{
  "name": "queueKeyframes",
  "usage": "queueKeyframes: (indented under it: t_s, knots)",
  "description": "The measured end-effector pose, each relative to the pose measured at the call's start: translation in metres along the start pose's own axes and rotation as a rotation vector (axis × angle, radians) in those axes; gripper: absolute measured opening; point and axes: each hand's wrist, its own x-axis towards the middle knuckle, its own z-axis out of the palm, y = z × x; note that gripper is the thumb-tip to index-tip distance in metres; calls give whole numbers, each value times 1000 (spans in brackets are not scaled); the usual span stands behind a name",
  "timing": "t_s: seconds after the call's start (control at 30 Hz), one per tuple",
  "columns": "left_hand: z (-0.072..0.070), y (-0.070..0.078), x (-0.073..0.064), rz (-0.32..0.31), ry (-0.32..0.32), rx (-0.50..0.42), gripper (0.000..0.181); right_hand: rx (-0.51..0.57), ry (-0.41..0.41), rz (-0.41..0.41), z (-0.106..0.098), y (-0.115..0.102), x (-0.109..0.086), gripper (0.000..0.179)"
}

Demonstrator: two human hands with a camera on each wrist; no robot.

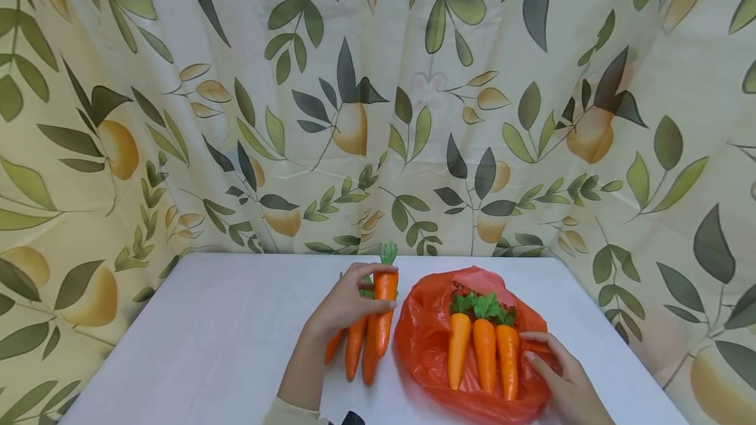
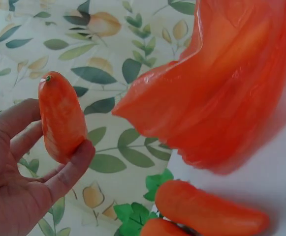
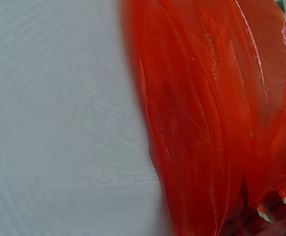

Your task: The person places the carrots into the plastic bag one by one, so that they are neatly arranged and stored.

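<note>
1. Left hand (image 1: 348, 297) has a carrot (image 1: 386, 288) pinched between thumb and fingers; right hand (image 1: 568, 382) grips the edge of the red bag (image 1: 420, 340)!
2. That held carrot points tip-down near the loose carrots (image 1: 356, 349), just left of the bag; the head view gives us its frilly green top, the left wrist view a blunt orange end with one tiny dark spot.
3. Over to the right wrist: shiny, creased, see-through plastic, fingers half hidden behind it.
4. Inside the bag, three smooth, tapering carrots (image 1: 484, 354), side by side, leafy tops backward.
5. White table (image 1: 236, 333) below, rumpled leaf-and-fruit cloth (image 1: 236, 25) behind.
</note>
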Motion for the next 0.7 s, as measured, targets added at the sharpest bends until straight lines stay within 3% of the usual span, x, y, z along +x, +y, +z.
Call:
queueKeyframes:
  t_s: [0.33,0.7]
  knots:
    - [18,14,4,37,-25,-23,47,-15,7,-5,2,-3,-1,42]
    - [38,24,11,73,-69,-41,48,-32,21,-62,2,-3,-3,40]
